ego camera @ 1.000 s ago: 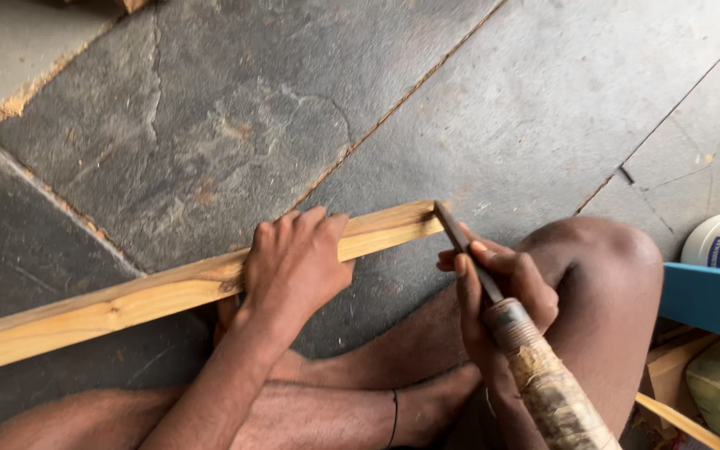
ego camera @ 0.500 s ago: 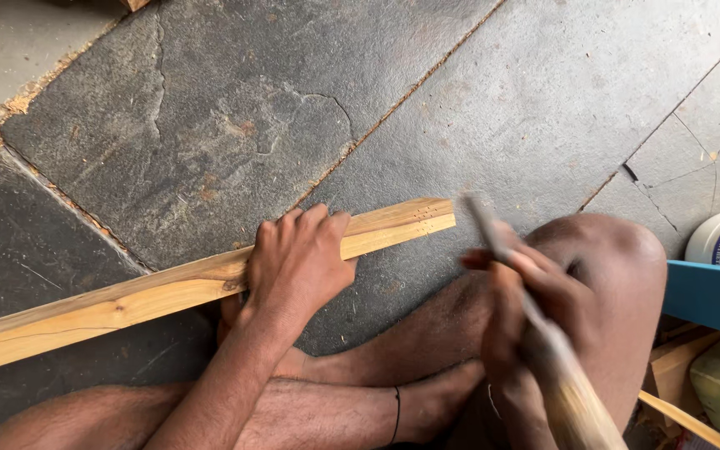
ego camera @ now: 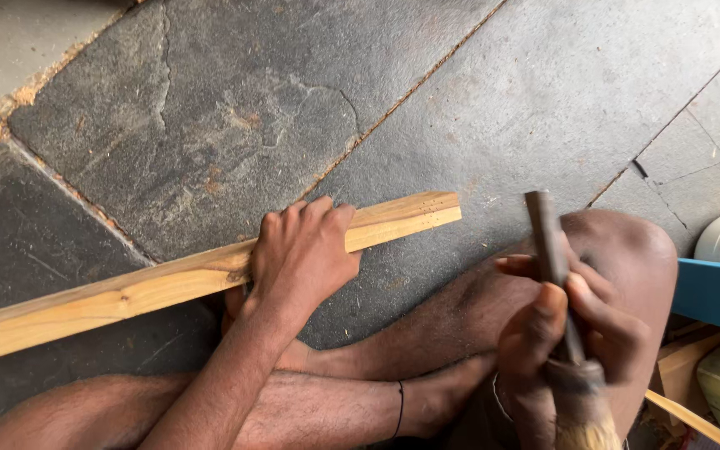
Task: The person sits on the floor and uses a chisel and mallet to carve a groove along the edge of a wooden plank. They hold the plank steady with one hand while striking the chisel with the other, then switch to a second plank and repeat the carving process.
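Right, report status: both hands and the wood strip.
Left hand clamped on wood strip, pinning it to stone floor. Right hand grips chisel, raised off strip's end. Nothing between them.

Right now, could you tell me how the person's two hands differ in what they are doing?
The left hand lies palm down, fingers curled over the wooden strip, pressing it to the stone floor; the right hand is raised off the floor, near the bent knee. The left hand is sharp; the right hand is slightly blurred. The right hand grips a dark tool pointing up and away. Both are bare and each is closed on something.
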